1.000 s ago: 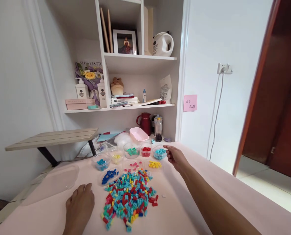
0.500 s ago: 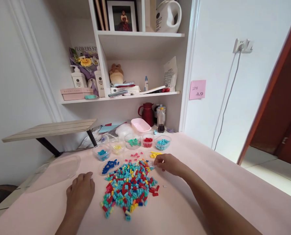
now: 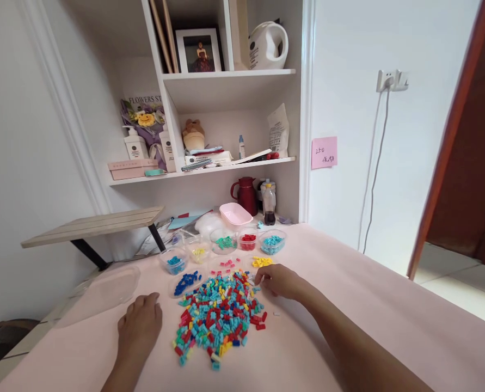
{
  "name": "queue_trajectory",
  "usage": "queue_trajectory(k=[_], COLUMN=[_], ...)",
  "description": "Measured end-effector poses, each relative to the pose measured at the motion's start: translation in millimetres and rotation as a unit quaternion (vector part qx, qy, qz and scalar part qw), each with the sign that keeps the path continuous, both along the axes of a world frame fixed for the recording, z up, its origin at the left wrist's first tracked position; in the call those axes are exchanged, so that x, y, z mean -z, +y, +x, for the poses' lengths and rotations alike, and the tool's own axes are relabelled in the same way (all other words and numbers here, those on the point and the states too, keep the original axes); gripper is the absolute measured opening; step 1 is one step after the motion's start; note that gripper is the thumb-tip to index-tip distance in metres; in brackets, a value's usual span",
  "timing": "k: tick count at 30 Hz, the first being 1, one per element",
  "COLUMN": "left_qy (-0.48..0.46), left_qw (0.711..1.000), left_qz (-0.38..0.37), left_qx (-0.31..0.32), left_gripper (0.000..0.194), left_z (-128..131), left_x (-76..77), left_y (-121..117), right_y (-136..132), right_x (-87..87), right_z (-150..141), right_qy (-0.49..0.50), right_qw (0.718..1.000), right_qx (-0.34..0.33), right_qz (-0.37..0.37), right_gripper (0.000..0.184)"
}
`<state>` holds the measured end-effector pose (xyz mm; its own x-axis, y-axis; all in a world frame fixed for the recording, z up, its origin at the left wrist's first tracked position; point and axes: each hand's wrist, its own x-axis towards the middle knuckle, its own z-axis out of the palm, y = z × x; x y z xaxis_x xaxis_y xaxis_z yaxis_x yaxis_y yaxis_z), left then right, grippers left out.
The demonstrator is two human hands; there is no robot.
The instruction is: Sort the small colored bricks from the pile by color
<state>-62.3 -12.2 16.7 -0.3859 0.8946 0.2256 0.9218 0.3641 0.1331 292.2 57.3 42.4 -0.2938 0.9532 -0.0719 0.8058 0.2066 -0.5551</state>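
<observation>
rest the left hand [image 3: 140, 325] palm down on the pink cloth [image 3: 299, 354], fingers loosely bent and unclenched, to the left of the heap of mixed bricks [image 3: 218, 313] and apart from it. hold the right hand [image 3: 280, 281] low at the far right edge of the same heap, thumb and forefinger drawn close together. cannot tell, at this size, of any brick pinched between those fingertips, nor of actual contact with the heap.

see the heap spread between both hands, mostly light blue and red, with green, yellow and dark blue mixed in. find yellow bricks [image 3: 262, 262] just beyond the right hand, and pink bricks [image 3: 225, 265] farther to its left. spot a small white piece [image 3: 276, 314] on the cloth, on the near side of the right hand.

look past both hands to a row of clear tubs [image 3: 225, 252], bearing, from right to left, light blue bricks [image 3: 273, 244], red bricks [image 3: 248, 241], green bricks [image 3: 225, 243], pale yellow bricks [image 3: 198, 252] and blue bricks [image 3: 175, 264]. note dark blue bricks [image 3: 187, 283] ahead and to the right of the left hand. see a pink basin [image 3: 236, 214] and a dark red jug [image 3: 247, 197] well beyond the right hand.
</observation>
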Motion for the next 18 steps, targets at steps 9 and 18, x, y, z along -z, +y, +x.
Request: queue_trajectory(k=[9,18], left_qy=[-0.019,-0.032], left_qw=[1.0,0.999], left_qz=[-0.003,-0.008], left_qx=[-0.012,-0.02], left_gripper=[0.043,0.044], left_z=[-0.7,-0.5], left_x=[-3.5,-6.2], left_y=[0.2,-0.5], right_y=[2.9,0.8], right_x=[2.7,5.6], right_z=[1.8,-5.6], right_qy=[0.003,0.0], right_qw=[1.0,0.999], right_qx=[0.003,-0.028], right_qz=[0.012,0.026], right_gripper=[0.029,0.025])
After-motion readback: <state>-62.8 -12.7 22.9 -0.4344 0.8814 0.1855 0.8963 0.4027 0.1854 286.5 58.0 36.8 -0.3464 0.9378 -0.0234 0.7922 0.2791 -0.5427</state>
